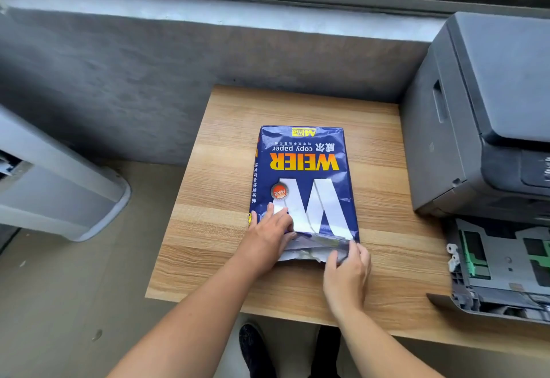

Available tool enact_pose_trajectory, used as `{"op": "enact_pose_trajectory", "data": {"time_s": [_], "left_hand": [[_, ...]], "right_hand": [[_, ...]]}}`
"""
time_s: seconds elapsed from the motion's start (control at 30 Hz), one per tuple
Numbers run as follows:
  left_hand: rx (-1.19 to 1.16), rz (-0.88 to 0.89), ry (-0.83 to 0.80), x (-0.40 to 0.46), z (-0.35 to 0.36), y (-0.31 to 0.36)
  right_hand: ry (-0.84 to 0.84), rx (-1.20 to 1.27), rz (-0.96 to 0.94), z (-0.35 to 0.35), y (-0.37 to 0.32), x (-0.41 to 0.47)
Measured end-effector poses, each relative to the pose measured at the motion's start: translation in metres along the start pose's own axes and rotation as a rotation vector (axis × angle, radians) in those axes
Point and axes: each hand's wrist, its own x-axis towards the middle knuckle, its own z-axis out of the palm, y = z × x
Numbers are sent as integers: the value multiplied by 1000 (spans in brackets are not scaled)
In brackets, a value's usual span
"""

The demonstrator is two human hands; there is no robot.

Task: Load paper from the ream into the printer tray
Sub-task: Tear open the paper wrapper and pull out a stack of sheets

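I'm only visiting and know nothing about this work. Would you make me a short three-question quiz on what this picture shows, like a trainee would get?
1. True or false: the ream lies on the wooden table with its printed words upside down to the person.
2. Which hand grips the torn wrapper flap at the ream's near end?
A. left hand
B. right hand
C. neither
3. Fill in: the printer tray, pulled out below the printer, holds ____ paper.

Key
1. True.
2. B; the left hand presses flat on the ream's near left corner.
3. No visible paper; only its bare floor and green guides show.
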Motion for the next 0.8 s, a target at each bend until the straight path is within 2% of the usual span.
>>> {"op": "enact_pose_trajectory", "data": {"time_s": [0.27, 0.53, 0.67, 0.8], "left_hand": [[-2, -2, 32, -4, 1, 5], [-34, 26, 86, -9, 7, 1], [11, 8, 150, -16, 12, -4], [-9, -34, 105, -19, 11, -4]], "right_hand": [[213, 263, 369, 7, -27, 16], [375, 503, 558, 5, -41, 17], [318, 414, 494, 1, -36, 18], [261, 309, 383, -4, -31, 17]]}}
